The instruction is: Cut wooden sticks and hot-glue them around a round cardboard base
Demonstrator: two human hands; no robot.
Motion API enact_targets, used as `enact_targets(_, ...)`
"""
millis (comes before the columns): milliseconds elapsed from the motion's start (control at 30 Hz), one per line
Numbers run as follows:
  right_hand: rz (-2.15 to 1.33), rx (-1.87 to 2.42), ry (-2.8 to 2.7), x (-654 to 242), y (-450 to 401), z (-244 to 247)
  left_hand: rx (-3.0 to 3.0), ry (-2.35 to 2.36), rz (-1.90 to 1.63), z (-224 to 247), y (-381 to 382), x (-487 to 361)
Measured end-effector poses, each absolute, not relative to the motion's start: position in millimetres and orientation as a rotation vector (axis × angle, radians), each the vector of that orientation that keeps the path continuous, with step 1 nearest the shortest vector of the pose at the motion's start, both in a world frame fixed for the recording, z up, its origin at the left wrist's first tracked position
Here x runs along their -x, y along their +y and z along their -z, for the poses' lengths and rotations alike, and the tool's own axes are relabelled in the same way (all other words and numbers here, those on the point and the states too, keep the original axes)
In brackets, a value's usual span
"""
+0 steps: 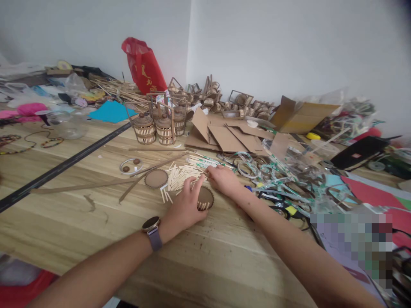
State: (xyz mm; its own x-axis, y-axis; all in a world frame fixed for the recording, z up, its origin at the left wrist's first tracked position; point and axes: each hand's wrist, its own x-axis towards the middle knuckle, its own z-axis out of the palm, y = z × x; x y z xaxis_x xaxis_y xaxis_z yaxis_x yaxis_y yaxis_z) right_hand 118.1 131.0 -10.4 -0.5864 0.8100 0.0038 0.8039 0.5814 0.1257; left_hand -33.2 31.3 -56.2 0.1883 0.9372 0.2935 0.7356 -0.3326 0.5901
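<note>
My left hand (188,203), with a watch on its wrist, holds the near left side of a round brown piece (206,196) with a ridged rim; short pale sticks stand along its near edge. Just beyond it my right hand (223,179) has its fingers closed together over the right end of a pile of pale sticks (180,176); what is between the fingertips is hidden. A second round disc (156,178) with a ridged rim lies left of the pile. Behind it, a white ring (131,166) encircles two small brown knobs.
Small lidded stick baskets (144,129) stand behind, near a red bag (144,66) and cardboard sheets (224,136). Long brown strips and a black strip (73,158) lie to the left. Tangled clear packaging (289,184) and a black case (359,152) lie right.
</note>
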Motion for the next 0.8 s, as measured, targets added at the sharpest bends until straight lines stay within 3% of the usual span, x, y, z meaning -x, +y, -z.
enact_targets(500, 0.163, -1.551, 2.987, -144, 102, -5, -2.118, 1.592, -0.847, 54, 28, 33)
enact_targets(800, 1.479, -1.693, 2.938, -175, 56, 20, -2.096, 1.587, -0.849, 55, 29, 34)
